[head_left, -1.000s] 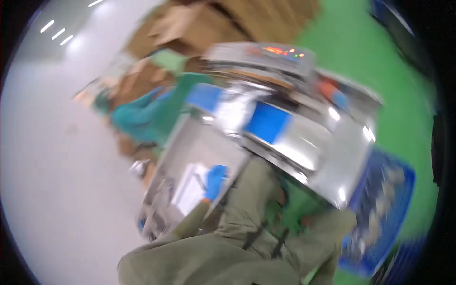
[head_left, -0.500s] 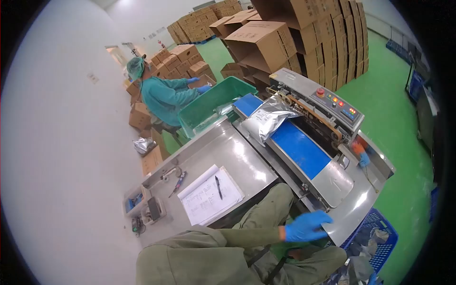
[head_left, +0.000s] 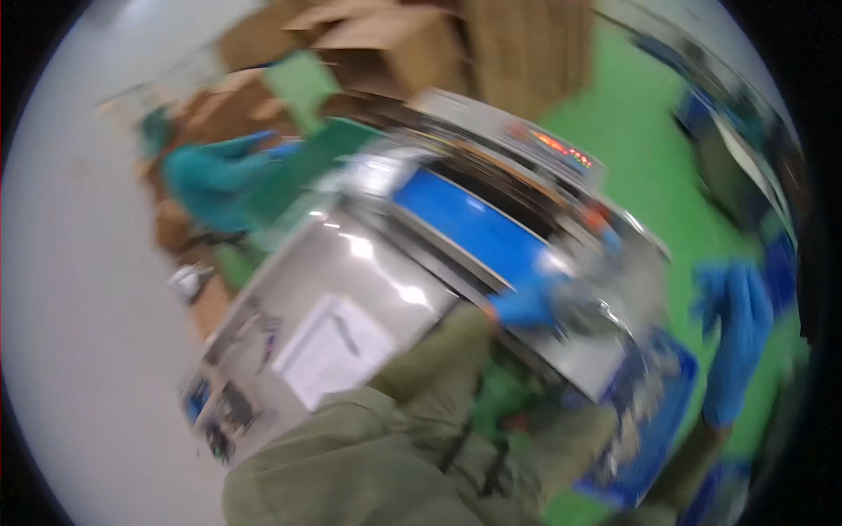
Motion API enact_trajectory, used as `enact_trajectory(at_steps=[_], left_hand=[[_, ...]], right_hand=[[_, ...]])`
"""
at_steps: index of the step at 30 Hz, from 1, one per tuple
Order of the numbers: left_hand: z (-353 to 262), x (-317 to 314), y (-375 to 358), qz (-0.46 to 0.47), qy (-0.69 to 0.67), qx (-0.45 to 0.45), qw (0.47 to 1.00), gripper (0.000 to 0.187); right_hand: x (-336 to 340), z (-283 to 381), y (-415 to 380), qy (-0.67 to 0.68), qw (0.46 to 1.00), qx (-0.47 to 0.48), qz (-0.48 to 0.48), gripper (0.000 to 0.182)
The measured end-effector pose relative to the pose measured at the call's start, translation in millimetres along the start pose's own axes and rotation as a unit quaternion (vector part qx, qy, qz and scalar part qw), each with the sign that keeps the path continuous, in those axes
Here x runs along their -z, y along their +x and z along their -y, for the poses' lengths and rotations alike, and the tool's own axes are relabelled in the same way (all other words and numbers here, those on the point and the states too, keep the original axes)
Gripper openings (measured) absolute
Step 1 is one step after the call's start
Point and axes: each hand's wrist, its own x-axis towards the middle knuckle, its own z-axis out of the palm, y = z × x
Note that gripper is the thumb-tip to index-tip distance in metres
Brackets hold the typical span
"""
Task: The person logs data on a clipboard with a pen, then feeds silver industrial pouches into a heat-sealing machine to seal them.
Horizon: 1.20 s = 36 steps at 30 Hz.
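The view is smeared by motion. My left hand point(head_left: 528, 302), in a blue glove, is at the near end of the sealing machine's blue belt point(head_left: 474, 223), closed on the edge of a silver foil pouch point(head_left: 586, 302). The pouch lies over the metal plate, its outline blurred. My right hand point(head_left: 737, 320), also gloved, is raised at the right, apart from the machine, its fingers stretched out and nothing visible in them. Another silver pouch point(head_left: 373, 175) sits at the belt's far end.
A blue basket point(head_left: 682, 394) of silver pouches stands below at right. On the steel table point(head_left: 386, 272) are paper sheets point(head_left: 320, 364) with a pen. Beyond are a green bin point(head_left: 307, 167), a co-worker in teal point(head_left: 210, 184) and cardboard boxes point(head_left: 395, 44).
My view has swung right. My left hand has moved up to the belt's near end and now has a pouch. My right hand has come into view at the right. The other pouch is farther along.
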Motion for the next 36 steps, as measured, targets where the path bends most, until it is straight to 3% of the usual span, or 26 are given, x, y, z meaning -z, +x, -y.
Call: enact_trajectory(at_steps=[1,4,6,9,12,15,18,19,20,21,23,24,25,26,28,29,32,33,36], left_hand=[[5.9,10.5,3.8,0.0,-0.002,0.011,1.0,0.075],[1.9,4.1,10.5,-0.032,-0.078,0.074,0.994,0.061],[21.4,0.9,13.4,-0.045,-0.138,0.082,0.986,0.066],[32.2,9.4,14.5,0.048,-0.114,0.125,0.984,0.062],[-22.8,40.5,24.8,-0.044,-0.134,0.079,0.987,0.042],[-71.0,73.7,41.8,0.011,0.062,0.055,0.996,0.032],[-37.9,85.9,52.9,-0.031,0.353,-0.137,0.925,0.021],[-43.6,99.8,49.1,0.012,0.385,-0.121,0.915,0.021],[-41.2,97.7,44.8,-0.031,0.37,-0.173,0.912,0.022],[-34.2,92.8,39.1,-0.073,0.354,-0.226,0.904,0.024],[-36.2,74.9,40.8,-0.167,0.309,-0.276,0.895,0.019],[-34.1,58.5,40.7,-0.212,0.195,-0.181,0.94,0.016],[-28.0,41.0,36.5,-0.253,0.076,-0.078,0.961,0.013],[-25.2,27.3,37.2,-0.289,-0.046,0.022,0.956,0.01],[-36.1,22.4,53.6,-0.307,-0.027,0.039,0.951,0.014],[-22.5,24.9,62.1,-0.293,-0.013,0.065,0.954,0.017],[42.1,33.7,73.5,-0.25,-0.007,0.171,0.953,0.027],[67.4,35.0,76.6,-0.233,-0.011,0.206,0.95,0.03],[123.6,43.3,81.3,-0.242,0.085,0.135,0.957,0.031]], right_hand=[[-5.4,9.8,1.1,-0.055,0.995,0.056,-0.064,0.021],[-4.5,-44.1,-11.7,-0.187,0.981,-0.022,-0.042,0.025],[-26.1,-112.2,-22.6,-0.129,0.991,-0.034,-0.015,0.029],[-53.6,-150.4,-28.7,-0.133,0.99,-0.018,-0.049,0.02],[-62.3,-180.0,-18.9,-0.154,0.985,0.035,-0.076,0.012],[-69.9,-181.2,-20.9,-0.159,0.976,0.092,-0.114,0.008],[-60.3,-197.6,-22.6,-0.246,0.941,0.172,-0.156,0.009],[-50.7,-208.9,-27.2,-0.276,0.923,0.207,-0.168,0.011],[-46.3,-219.0,-31.6,-0.304,0.904,0.241,-0.181,0.013],[-48.5,-221.7,-35.0,-0.247,0.914,0.268,-0.178,0.018],[-62.6,-214.0,-37.0,-0.082,0.961,0.178,-0.197,0.016],[-70.6,-207.1,-38.5,0.002,0.972,0.126,-0.199,0.015],[-74.5,-191.4,-39.6,-0.073,0.971,0.087,-0.209,0.002],[-76.8,-192.2,-39.5,-0.074,0.969,0.062,-0.226,0.005],[-77.4,-192.7,-27.5,-0.077,0.963,0.023,-0.258,0.014],[-82.0,-189.6,-19.5,-0.005,0.963,-0.026,-0.267,0.026],[-85.8,-229.6,7.9,0.075,0.97,-0.135,-0.19,0.032],[-93.6,-273.7,15.9,0.053,0.978,-0.07,-0.191,0.038],[-115.4,-290.3,23.0,0.113,0.956,-0.212,-0.169,0.039]])
